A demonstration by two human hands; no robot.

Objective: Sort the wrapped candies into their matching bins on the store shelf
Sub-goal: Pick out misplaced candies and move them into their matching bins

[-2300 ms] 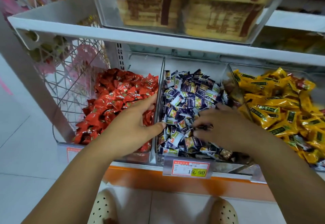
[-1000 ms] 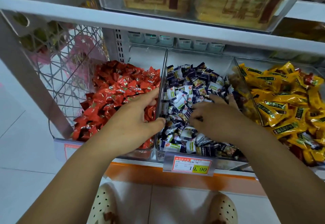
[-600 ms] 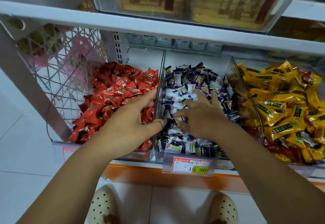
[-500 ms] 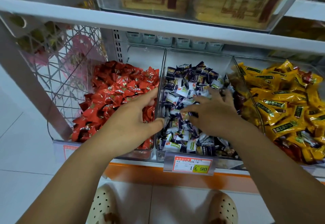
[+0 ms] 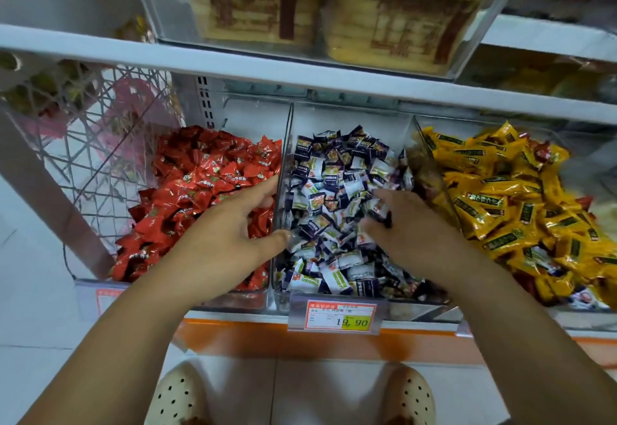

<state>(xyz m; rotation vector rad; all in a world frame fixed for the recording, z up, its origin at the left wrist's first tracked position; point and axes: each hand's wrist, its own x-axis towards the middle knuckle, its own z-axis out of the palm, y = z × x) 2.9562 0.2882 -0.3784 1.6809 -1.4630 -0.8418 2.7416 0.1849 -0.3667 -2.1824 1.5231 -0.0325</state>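
Left hand (image 5: 220, 244): yours, released; straight fingers lie on the red candies (image 5: 207, 184); thumb against the clear wall shared with the middle bin (image 5: 350, 117).
Right hand (image 5: 420, 237): curled fingers pinch one purple-and-white candy (image 5: 379, 212) over the middle bin's right half.
Right bin (image 5: 467, 124): yellow candies (image 5: 494, 190) heaped against its left wall.
Room: open gap between your hands; upper shelf (image 5: 300, 80) edge overhangs the bins' rear.
Front edge: price tag (image 5: 339, 314) below the middle bin.

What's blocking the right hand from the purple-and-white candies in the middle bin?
Nothing visible. The right hand rests on the purple-and-white candies in the middle bin, fingers curled among them. The left hand straddles the clear divider on that bin's left side, clear of the right hand.
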